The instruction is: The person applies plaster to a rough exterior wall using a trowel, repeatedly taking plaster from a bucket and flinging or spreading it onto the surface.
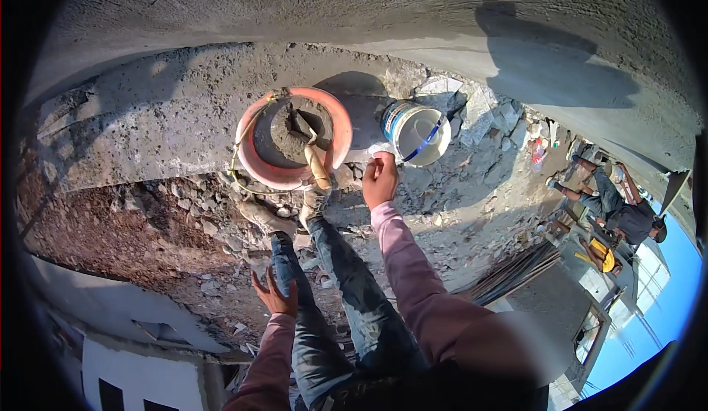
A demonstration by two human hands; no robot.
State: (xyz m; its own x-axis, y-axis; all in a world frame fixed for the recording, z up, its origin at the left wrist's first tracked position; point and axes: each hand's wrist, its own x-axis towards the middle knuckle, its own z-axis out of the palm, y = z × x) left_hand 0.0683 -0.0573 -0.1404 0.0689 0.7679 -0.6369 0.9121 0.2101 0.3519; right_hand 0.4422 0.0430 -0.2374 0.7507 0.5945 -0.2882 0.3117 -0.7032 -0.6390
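Observation:
My right hand [380, 181] is closed on a small whitish, translucent thing [381, 150] whose kind I cannot make out, just beside the white bucket [435, 144]. The bucket has a blue handle and seems tilted or seen at an angle, with its pale inside showing. To the left sits an orange basin [254, 161] with wet grey mortar [282, 139] in it. A trowel [317, 166] rests there, its blade in the mortar and its wooden handle over the rim. My left hand [275, 294] hangs low near my leg with fingers spread, holding nothing.
A rough cement wall [310, 9] rises ahead. Broken concrete chunks [483, 116] lie right of the bucket, and rubble [199, 204] covers the ground near my shoes [264, 218]. Long rods [509, 274] lie at right. Other people [616, 208] are farther right.

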